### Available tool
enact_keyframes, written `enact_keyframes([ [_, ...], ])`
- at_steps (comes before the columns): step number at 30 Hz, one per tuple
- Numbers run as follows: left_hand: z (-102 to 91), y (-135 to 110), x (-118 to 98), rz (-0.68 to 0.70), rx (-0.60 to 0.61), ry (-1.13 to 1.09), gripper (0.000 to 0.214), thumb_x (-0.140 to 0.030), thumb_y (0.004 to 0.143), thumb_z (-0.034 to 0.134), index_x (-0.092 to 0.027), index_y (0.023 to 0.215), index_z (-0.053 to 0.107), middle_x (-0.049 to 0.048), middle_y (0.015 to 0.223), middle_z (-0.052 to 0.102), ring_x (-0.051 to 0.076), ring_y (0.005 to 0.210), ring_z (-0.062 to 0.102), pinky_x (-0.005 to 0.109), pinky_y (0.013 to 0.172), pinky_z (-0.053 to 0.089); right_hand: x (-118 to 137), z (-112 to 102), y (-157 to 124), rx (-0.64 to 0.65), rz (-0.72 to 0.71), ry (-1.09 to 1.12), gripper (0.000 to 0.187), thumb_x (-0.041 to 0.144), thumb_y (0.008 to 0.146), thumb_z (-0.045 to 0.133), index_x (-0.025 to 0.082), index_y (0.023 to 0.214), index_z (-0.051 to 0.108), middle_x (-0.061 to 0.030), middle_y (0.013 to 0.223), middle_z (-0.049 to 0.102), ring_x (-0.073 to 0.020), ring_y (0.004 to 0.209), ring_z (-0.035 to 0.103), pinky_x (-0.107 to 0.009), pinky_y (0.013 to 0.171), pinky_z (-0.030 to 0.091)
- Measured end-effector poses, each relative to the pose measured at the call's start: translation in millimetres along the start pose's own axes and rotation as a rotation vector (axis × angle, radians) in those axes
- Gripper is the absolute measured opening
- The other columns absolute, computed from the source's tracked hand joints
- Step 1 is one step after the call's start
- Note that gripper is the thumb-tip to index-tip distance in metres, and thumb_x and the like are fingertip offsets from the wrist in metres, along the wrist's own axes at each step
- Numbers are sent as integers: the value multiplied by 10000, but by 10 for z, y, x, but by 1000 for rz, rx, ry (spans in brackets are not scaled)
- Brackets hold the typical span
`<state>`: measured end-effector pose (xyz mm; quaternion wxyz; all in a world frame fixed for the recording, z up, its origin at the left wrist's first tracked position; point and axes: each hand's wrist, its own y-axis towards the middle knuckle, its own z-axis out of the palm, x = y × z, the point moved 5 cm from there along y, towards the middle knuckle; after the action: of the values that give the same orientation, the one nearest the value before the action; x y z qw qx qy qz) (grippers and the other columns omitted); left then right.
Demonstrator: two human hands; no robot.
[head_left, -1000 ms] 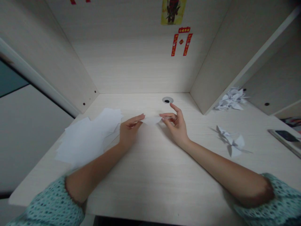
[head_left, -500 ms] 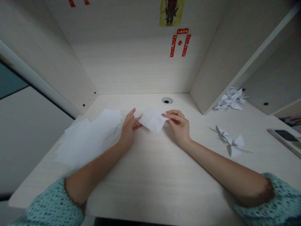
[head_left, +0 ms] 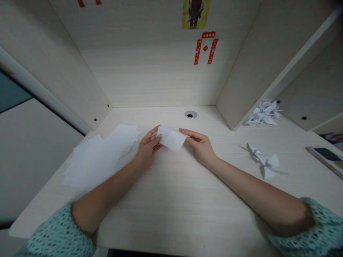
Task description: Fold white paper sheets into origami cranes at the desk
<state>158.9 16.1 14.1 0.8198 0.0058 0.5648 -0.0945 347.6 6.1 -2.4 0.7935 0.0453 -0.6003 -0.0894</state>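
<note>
A small white sheet of paper (head_left: 171,138) with faint creases is held just above the desk between both hands. My left hand (head_left: 148,145) pinches its left corner, thumb on top and fingers behind. At the opposite side, my right hand (head_left: 200,144) grips the right corner between thumb and fingers. Close by my left forearm lies a spread stack of white paper sheets (head_left: 103,153). Beyond my right hand, folded paper cranes (head_left: 265,164) rest on the desk.
A heap of folded white paper (head_left: 264,113) sits behind the right divider panel (head_left: 241,82). A phone (head_left: 327,157) lies at the desk's right. A round cable hole (head_left: 190,114) is near the back wall. Red paper strips (head_left: 197,51) hang on that wall.
The paper has turned and tilted between my fingers, from a pointed diamond to a slanted rectangle. My left thumb now lies on top of its edge.
</note>
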Motion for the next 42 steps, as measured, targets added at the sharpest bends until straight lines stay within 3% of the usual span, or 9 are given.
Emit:
enact_keyframes([
  [3,19,-17,2,-25,9,-34,543,-214,712,712,-200,1232,553,59,1135,644,109,843,624,163,666,506,-30,5,1,-7,51,64,249,272,644,758,245,891,739,-42,1115,688,-218,1096,592,-400,1028,385],
  [9,67,-72,-14,-68,54,-92,695,-165,718,706,-315,1338,433,-17,937,674,63,733,617,140,651,503,-18,97,-42,49,160,192,245,273,635,769,243,877,744,-45,1114,688,-222,1114,588,-409,1053,367],
  [18,104,-87,-22,-89,133,-97,711,-178,714,709,-342,1344,423,-19,991,664,65,730,612,142,639,494,109,91,-56,47,-21,59,147,290,674,746,269,820,750,-44,1109,689,-229,1119,585,-444,1054,363],
  [22,110,-94,-4,-106,153,-48,633,-213,717,710,-301,1303,488,0,1013,665,81,749,616,156,641,502,136,93,-61,44,-47,28,147,319,671,746,271,809,750,-41,1093,694,-239,1113,584,-457,1040,378],
  [25,96,-81,15,-108,116,-55,595,-199,707,714,-266,1267,526,13,1015,663,90,788,621,167,688,516,138,112,-72,42,-9,21,187,337,660,750,261,830,745,-46,1110,685,-243,1116,578,-447,1016,403],
  [30,-12,-27,-8,-16,-67,-113,493,-152,681,720,-218,1153,595,-3,919,650,58,707,595,127,620,511,47,121,-74,0,191,214,444,361,662,743,282,1087,642,-47,1183,642,-219,974,647,-430,889,512],
  [34,-68,-11,-28,43,-153,-125,472,-147,663,720,-220,1113,598,-26,840,626,50,671,573,129,614,510,18,162,-86,39,298,258,411,527,747,625,180,960,681,-115,1048,684,-203,743,682,-375,706,580],
  [37,-59,-23,-33,87,-139,-75,490,-192,651,738,-233,1116,588,-39,794,613,62,688,581,143,629,510,18,200,-113,84,345,182,425,535,732,644,129,845,700,-135,929,709,-183,660,670,-311,611,576],
  [42,-53,-58,-86,184,-127,74,476,-300,673,728,-249,1119,570,-4,951,646,113,815,617,183,646,515,-3,212,-133,80,391,167,391,495,713,683,128,850,689,-110,821,712,-167,596,662,-284,571,570],
])
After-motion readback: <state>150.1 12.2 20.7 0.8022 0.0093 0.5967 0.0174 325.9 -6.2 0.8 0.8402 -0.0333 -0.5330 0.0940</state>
